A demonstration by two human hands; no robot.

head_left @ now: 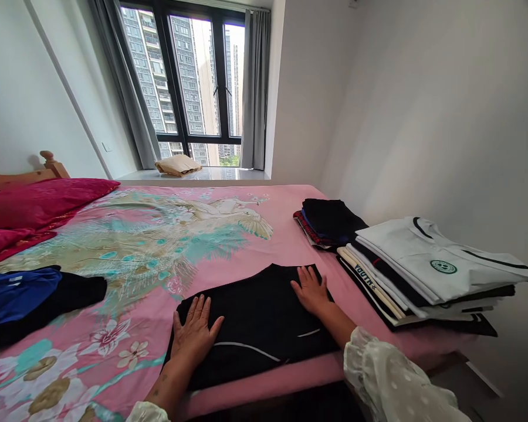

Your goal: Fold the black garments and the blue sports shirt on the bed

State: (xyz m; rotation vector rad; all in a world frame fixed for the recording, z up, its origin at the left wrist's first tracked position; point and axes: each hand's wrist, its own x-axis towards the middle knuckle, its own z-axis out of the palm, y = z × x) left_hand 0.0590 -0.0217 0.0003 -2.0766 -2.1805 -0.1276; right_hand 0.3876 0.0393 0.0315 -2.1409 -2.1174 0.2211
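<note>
A black garment (255, 316) with thin white curved lines lies spread flat near the front edge of the bed; its exact kind is hard to tell. My left hand (196, 331) rests palm down on its left end, fingers stretched out. On its far right corner lies my right hand (311, 290), also flat with the fingers apart. Neither hand grips the cloth. Just right of the garment stands a stack of folded clothes (396, 287), topped by a white shirt (440, 258) with a round green badge.
Behind that stack is a smaller pile of folded dark clothes (332, 220). Blue and black clothing (30, 299) lies loosely at the left. Red pillows (48, 202) sit at the headboard (22, 177). A pink flowered sheet (286, 234) covers the bed. A beige bundle (178, 165) rests on the windowsill.
</note>
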